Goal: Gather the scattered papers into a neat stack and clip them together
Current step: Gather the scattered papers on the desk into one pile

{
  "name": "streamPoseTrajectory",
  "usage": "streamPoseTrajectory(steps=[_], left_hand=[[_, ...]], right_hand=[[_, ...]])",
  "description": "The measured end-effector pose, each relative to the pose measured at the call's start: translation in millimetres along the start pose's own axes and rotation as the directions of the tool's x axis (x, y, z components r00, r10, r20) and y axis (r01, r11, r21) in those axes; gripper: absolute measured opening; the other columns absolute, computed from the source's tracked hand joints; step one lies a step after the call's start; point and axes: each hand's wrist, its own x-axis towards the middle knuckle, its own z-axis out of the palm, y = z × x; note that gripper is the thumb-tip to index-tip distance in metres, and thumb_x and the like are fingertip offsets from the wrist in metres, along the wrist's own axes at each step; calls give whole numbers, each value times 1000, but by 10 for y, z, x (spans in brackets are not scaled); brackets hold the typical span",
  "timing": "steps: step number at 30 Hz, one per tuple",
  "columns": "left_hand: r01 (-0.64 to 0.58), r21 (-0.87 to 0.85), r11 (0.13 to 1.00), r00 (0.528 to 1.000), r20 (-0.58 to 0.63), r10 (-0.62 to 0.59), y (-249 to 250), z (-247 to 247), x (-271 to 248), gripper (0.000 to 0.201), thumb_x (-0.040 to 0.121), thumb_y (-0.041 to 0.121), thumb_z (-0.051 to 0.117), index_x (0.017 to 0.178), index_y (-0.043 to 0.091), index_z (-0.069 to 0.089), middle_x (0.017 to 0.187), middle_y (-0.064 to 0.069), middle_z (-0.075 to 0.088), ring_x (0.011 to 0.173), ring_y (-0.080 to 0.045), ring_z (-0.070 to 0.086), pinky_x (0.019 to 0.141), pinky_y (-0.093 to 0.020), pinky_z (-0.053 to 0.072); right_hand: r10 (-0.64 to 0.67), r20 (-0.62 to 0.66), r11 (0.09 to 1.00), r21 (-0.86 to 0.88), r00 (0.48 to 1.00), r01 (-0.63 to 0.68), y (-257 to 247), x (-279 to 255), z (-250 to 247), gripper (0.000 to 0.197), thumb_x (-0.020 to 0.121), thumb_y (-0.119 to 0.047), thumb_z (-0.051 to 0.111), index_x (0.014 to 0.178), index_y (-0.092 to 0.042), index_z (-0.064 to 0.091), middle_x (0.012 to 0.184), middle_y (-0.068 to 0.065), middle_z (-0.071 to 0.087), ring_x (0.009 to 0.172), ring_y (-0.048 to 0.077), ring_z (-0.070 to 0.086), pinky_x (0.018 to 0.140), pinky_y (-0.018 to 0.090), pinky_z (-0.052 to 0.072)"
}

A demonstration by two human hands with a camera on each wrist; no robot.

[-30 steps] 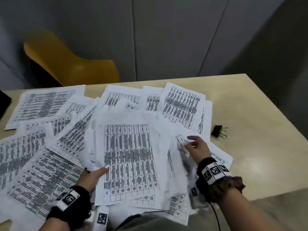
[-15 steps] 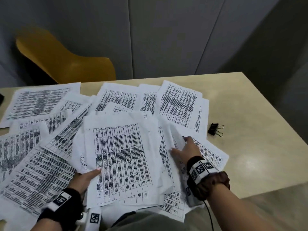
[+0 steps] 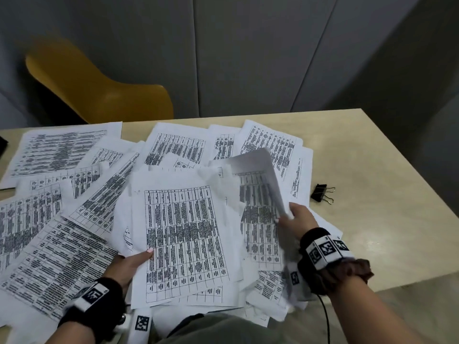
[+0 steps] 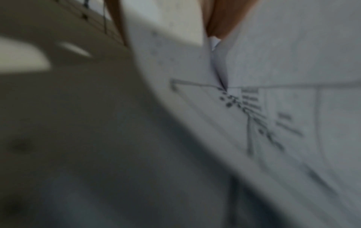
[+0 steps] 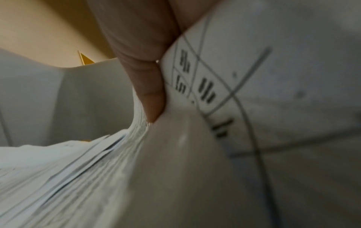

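Note:
Several printed sheets (image 3: 62, 150) lie scattered and overlapping across the table. A loose pile (image 3: 183, 234) sits in front of me. My left hand (image 3: 131, 265) grips the pile's left edge, thumb on top of the top sheet; the left wrist view shows paper (image 4: 273, 115) between its fingers (image 4: 220, 20). My right hand (image 3: 295, 219) pinches the right edge of a few sheets (image 3: 258, 170) and holds them curled up off the pile. Its finger (image 5: 150, 86) presses against bent paper edges (image 5: 97, 154). A black binder clip (image 3: 321, 193) lies on the table to the right of my right hand.
The light wooden table (image 3: 385, 232) is bare to the right of the clip, with its right corner and front edge close by. A yellow chair (image 3: 99, 95) stands behind the table at the far left. A dark object (image 3: 3, 145) shows at the left edge.
My right hand, which lay on the right-hand sheets, has taken hold of their edge and lifted them so they curl upward. My left hand stays at the pile's left edge.

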Motion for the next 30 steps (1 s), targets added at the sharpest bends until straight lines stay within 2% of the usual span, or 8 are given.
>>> streamPoseTrajectory(steps=[3,6,10,14,18,23,25,30], left_hand=[[-24,19,1000,1000,5,24,10,13,-18,33,82,6,67,109,-10,59,99,-27,66,84,-35,64,70,-32,50],[-56,46,997,998,10,55,27,31,-52,27,83,5,65,105,-10,59,86,-22,66,70,-28,61,68,-31,47],[-82,38,996,996,27,82,53,49,-110,36,83,4,64,116,-8,57,109,-23,66,97,-33,62,93,-42,44],[-122,105,987,992,54,116,98,69,-179,27,86,4,62,108,-11,55,80,-12,62,72,-25,54,90,-40,42],[-123,106,987,989,94,113,143,82,-281,27,87,5,61,110,-7,54,94,-16,59,69,-18,47,88,-36,38],[-95,100,990,991,102,85,183,87,-333,47,88,9,60,128,-11,44,128,-28,51,102,-31,47,104,-44,31],[-67,128,989,994,96,55,177,73,-317,48,88,9,61,127,-12,43,124,-26,52,103,-32,47,105,-44,31],[-25,123,992,999,37,20,108,46,-158,58,80,19,71,128,-5,48,127,-22,57,96,-28,52,99,-42,38]], right_hand=[[-31,-132,999,25,991,35,-1,-24,-146,20,81,-8,60,99,-13,65,84,10,66,68,20,58,58,20,41],[-75,-231,997,-23,970,71,-70,-67,-322,26,79,-7,57,103,-12,66,94,15,70,86,31,63,73,28,46],[-162,-341,980,-166,926,111,-268,-166,-649,25,76,-9,55,99,-15,64,93,16,70,88,36,63,72,34,47],[-195,-444,959,-272,875,75,-519,-327,-940,14,77,-10,53,90,-16,53,79,14,58,76,35,54,64,32,35],[-213,-536,957,-284,817,63,-757,-488,-1080,16,79,-11,51,94,-15,54,77,8,50,72,27,39,65,33,31],[-266,-676,963,-163,688,213,-879,-579,-1069,28,73,-16,43,97,-17,58,71,3,48,68,25,39,63,30,31],[-273,-702,944,-64,658,323,-889,-566,-1050,33,68,-16,40,95,-15,59,69,4,49,65,26,42,61,28,31],[-62,-568,861,385,820,331,-835,-296,-500,21,68,-15,49,86,-15,60,66,2,59,63,18,52,54,33,40]])
